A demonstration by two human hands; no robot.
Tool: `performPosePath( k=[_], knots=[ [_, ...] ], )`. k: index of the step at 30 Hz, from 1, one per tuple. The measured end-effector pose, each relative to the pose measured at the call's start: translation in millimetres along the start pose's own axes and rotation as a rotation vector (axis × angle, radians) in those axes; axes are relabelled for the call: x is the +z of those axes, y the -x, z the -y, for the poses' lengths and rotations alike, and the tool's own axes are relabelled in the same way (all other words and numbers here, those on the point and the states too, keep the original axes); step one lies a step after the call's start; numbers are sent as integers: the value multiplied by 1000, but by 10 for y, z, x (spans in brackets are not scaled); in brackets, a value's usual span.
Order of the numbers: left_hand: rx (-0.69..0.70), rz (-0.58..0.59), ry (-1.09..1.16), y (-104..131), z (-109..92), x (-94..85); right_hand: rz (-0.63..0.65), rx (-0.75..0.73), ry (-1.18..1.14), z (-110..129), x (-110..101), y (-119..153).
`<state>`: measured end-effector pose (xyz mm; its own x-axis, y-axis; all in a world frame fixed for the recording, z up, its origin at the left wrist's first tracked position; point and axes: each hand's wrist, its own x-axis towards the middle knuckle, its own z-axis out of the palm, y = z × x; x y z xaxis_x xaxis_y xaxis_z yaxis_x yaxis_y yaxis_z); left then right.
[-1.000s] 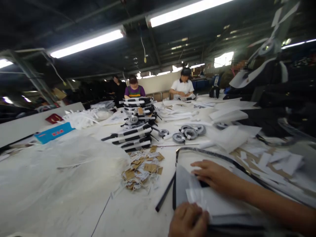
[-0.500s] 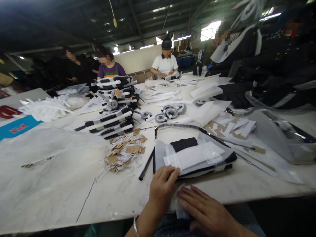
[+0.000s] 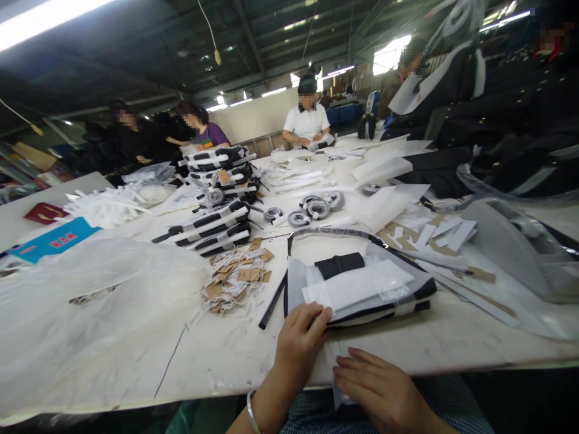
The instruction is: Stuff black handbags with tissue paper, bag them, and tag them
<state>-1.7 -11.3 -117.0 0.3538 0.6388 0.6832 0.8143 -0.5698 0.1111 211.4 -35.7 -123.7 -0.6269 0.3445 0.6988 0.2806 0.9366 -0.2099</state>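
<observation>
1. The tabletop [image 3: 226,361] is viewed from its near edge, where a black-and-grey bag [image 3: 296,295] lies flat; the bag's strap [image 3: 325,231] is looped toward the far edge.
2. A clear packet [image 3: 398,286] with white paper [image 3: 353,289] inside is laid over the bag, just beside a rolled black piece [image 3: 339,265].
3. The bag's near left corner is touched by the left hand [image 3: 301,331], whose fingers are bent and held together; a pale bracelet [image 3: 253,413] is worn on that wrist.
4. At the near edge, clear film [image 3: 340,395] is partly covered by the right hand [image 3: 377,386], whose fingers are stretched out side by side.
5. Whether anything is pinched in either hand cannot be told, since the thumbs and undersides are poorly seen.
6. To the bag's left, tags [image 3: 237,274] are heaped; beyond these, wrapped bundles [image 3: 217,224] are stacked.
7. Grey coils [image 3: 308,208] are set farther toward the far edge, where something is being handled by a person in a white shirt [image 3: 307,123].
</observation>
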Motion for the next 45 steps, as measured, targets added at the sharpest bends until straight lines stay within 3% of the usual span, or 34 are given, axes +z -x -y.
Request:
performPosePath(
  k=[10,18,22,27,33,35,40,45],
  knots=[
    [20,0,-16,-20,-39,-6,19,-61,6,87,-83,25],
    [45,29,-4,23,-46,-41,31,16,-17,-130,-370,-526],
    [25,-20,-12,66,-100,-58,38,43,13,-329,-392,-834],
    [-40,-55,-11,49,-169,-72,110,209,51,-530,-270,-1016],
    [-41,-117,42,102,-184,-145,274,533,-76,-683,-100,-1001],
    [-105,-106,113,109,-202,-189,313,600,-65,-722,-56,-998],
    [-300,-136,171,16,-256,-193,423,687,4,-770,-33,-1075],
    [-358,-75,50,-59,-296,-90,540,711,72,-783,-67,-1199]
  ],
)
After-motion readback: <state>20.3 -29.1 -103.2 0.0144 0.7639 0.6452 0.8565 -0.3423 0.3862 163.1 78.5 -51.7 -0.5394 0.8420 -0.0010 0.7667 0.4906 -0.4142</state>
